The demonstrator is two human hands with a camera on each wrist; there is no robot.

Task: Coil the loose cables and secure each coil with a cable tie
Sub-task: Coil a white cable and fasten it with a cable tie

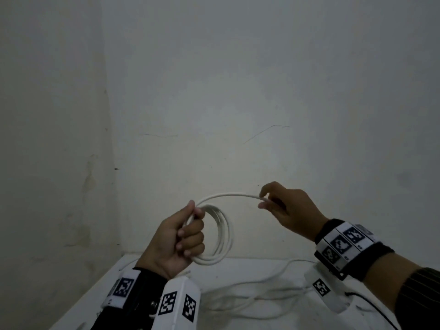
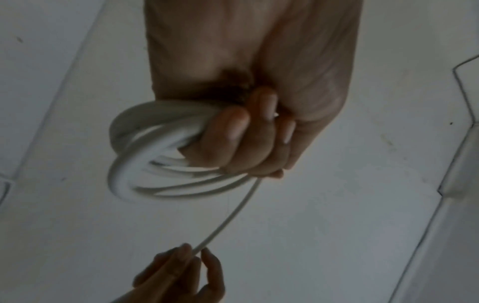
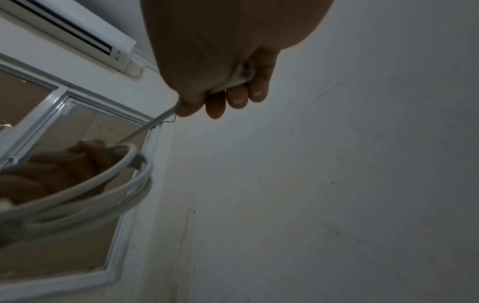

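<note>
My left hand (image 1: 183, 236) grips a coil of white cable (image 1: 222, 234) of several loops, held up in front of the wall; the same coil (image 2: 134, 164) hangs from my curled fingers in the left wrist view. A free strand (image 1: 233, 195) arcs from the coil to my right hand (image 1: 273, 202), which pinches it between thumb and fingers. In the right wrist view the strand (image 3: 153, 123) runs from my right fingers (image 3: 238, 98) down to the coil (image 3: 103, 184). More loose white cable (image 1: 262, 291) lies on the table below. No cable tie is visible.
A white table (image 1: 114, 279) stands in the corner against plain walls. A thin black wire (image 1: 371, 303) runs along the table at the right. The right wrist view shows a window frame (image 3: 59, 98) and an air conditioner (image 3: 77, 26) high on the wall.
</note>
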